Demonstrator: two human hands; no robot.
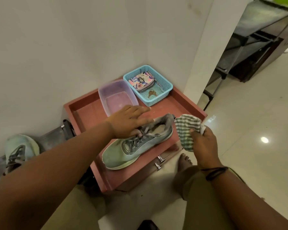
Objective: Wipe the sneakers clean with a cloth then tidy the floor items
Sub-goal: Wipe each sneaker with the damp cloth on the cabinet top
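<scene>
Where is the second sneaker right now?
The second sneaker sits at the far left of the head view, beside the wall, left of the red cabinet that holds the first sneaker.

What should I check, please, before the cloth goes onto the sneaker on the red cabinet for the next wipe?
1. Cloth in hand: ok, the right hand grips the striped cloth.
2. Sneaker steadied: ok, the left hand rests on the laces of the sneaker.
3. Sneaker footing: not ok, its toe overhangs the front edge of the red cabinet.
4. Water in the purple tub: cannot tell.
5. Cloth damp: cannot tell.
6. Second sneaker: ok, within view on the floor at the left.
</scene>
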